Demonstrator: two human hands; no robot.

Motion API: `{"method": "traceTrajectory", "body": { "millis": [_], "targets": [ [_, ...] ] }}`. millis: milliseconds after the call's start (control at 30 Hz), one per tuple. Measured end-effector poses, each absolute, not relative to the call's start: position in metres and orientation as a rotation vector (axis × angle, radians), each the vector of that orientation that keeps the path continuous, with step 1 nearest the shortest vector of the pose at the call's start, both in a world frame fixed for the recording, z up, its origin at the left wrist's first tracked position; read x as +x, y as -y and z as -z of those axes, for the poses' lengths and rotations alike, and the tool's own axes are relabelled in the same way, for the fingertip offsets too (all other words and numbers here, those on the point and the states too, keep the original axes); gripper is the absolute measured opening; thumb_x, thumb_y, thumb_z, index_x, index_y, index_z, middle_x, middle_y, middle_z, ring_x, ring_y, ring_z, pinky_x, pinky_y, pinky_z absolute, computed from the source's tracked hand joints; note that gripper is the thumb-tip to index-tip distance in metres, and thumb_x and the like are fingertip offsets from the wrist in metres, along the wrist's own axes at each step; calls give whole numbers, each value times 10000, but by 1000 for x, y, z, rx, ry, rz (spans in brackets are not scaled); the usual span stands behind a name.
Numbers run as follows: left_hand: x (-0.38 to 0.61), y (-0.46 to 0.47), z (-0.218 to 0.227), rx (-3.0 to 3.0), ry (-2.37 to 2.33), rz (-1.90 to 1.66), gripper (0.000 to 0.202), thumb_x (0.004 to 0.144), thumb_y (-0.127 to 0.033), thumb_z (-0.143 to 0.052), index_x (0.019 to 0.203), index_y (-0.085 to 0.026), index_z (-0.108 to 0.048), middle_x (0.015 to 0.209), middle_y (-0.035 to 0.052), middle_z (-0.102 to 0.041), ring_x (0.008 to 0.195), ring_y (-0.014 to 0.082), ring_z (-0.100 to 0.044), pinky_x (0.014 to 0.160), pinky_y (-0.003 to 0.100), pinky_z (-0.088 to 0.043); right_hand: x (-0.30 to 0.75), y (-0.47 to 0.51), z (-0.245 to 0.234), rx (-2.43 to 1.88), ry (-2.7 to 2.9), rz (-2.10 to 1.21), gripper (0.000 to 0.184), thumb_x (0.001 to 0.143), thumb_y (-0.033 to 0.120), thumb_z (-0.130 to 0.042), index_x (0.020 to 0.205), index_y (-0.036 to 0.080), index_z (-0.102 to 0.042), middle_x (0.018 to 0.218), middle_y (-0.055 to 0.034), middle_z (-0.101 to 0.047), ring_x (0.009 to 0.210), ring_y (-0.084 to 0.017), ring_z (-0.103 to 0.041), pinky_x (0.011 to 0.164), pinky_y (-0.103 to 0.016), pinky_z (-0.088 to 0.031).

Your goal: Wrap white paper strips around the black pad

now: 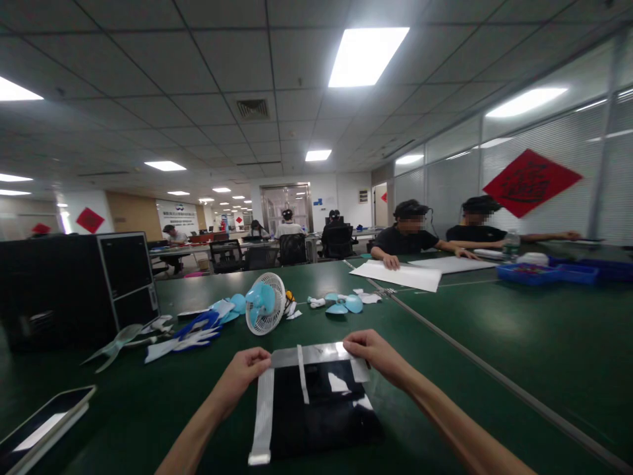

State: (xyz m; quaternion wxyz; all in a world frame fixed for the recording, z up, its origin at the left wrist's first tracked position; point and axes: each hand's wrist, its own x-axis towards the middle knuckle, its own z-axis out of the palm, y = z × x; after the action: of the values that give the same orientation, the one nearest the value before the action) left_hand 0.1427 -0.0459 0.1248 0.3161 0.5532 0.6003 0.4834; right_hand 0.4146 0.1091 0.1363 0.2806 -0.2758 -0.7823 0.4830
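Black sheet point(321, 429) spans left hand point(241, 376), right hand point(380, 357); fingertips point(261, 359) pinch closed on top corners; even, gentle tension likely holds edge flat.

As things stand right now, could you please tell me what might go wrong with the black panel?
The ribbon cable along the black panel might snag or crease. The left hand and right hand hold only the far corners, so the near end could scrape the green table.
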Motion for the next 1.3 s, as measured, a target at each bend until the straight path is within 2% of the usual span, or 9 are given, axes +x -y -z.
{"method": "traceTrajectory", "body": {
  "millis": [200, 333, 500, 767, 933, 1100, 1300],
  "targets": [
    [147, 53, -128, 1372, -1446, -1109, 368, 701, -485, -657, 800, -140, -576, 638, -35, -564, 531, 90, -491, 484, 210, -373, 426, -107, -147, -767, 2168, -1380, 221, 707, 325, -635, 779, 117, -655, 620, 29, -543, 527, -72, -417, 465, -196, -280],
    [151, 59, -128, 1405, -1388, -837, 339, 664, -435, -692, 765, -131, -582, 576, -15, -594, 481, 100, -534, 461, 212, -386, 440, -107, -142, -719, 2334, -1500, 171, 692, 289, -652, 737, 125, -639, 563, 55, -500, 475, -55, -382, 431, -183, -259],
    [154, 53, -115, 1449, -1405, -601, 285, 625, -389, -691, 715, -139, -588, 510, -26, -595, 446, 106, -544, 433, 201, -382, 450, -105, -127, -765, 2527, -1492, 121, 676, 218, -644, 751, 123, -644, 612, 38, -559, 507, -67, -456, 459, -184, -326],
    [152, 47, -106, 1520, -1636, -503, 251, 666, -378, -629, 745, -140, -613, 560, -27, -581, 474, 94, -499, 451, 200, -341, 439, -104, -119, -942, 2618, -1238, 113, 687, 173, -618, 773, 135, -681, 681, 20, -611, 592, -91, -519, 530, -197, -379],
    [158, 49, -111, 1630, -1745, -490, 222, 673, -355, -619, 740, -146, -656, 659, -15, -608, 618, 131, -538, 539, 221, -363, 436, -107, -110, -991, 2656, -1039, 134, 668, 150, -628, 773, 151, -713, 718, 8, -656, 687, -132, -569, 604, -226, -405],
    [158, 48, -110, 1678, -1802, -443, 218, 679, -348, -612, 767, -159, -675, 728, -9, -636, 702, 159, -570, 574, 228, -375, 436, -104, -111, -1038, 2651, -1018, 133, 684, 166, -633, 786, 166, -719, 761, 0, -678, 729, -151, -593, 638, -244, -427],
    [161, 50, -110, 1739, -1870, -396, 208, 686, -341, -590, 755, -161, -670, 722, -5, -633, 690, 165, -571, 558, 233, -365, 435, -105, -108, -1037, 2660, -994, 127, 673, 173, -643, 780, 170, -711, 743, 9, -676, 697, -135, -595, 608, -224, -425]
  ]
}}
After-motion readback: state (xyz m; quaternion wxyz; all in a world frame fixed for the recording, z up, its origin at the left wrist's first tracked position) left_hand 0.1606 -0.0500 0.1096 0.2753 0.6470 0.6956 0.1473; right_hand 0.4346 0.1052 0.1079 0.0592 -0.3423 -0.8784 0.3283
